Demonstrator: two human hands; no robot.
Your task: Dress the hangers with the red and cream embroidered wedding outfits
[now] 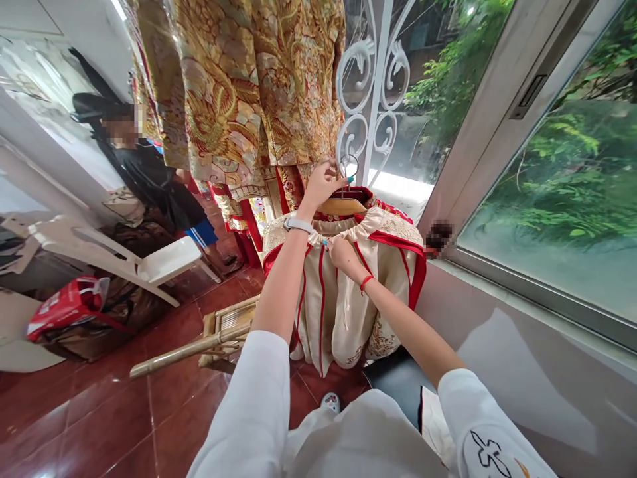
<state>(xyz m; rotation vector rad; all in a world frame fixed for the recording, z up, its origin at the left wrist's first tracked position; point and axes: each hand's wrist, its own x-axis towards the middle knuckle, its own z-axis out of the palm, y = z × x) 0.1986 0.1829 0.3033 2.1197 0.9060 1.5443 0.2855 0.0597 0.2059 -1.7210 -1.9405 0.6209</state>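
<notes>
A cream garment with red trim [323, 292] hangs in front of me, its gathered neckline spread below a wooden hanger [343, 207]. My left hand [322, 184] is up at the hanger's metal hook, thumb and fingers closing around it. Just below, my right hand [346, 255] pinches the gathered neckline of the garment at its front. A thin cream cord dangles under that hand. Red embroidered cloth shows behind the hanger. What exactly lies between the right fingertips is hidden.
Gold embroidered robes [223, 86] hang above and behind. A white scrolled metal grille [375, 86] and a window [552, 166] stand to the right. Leftward are a bamboo piece of furniture [219, 338], a white chair [169, 260], a red bag [67, 307] and a person in black [149, 179].
</notes>
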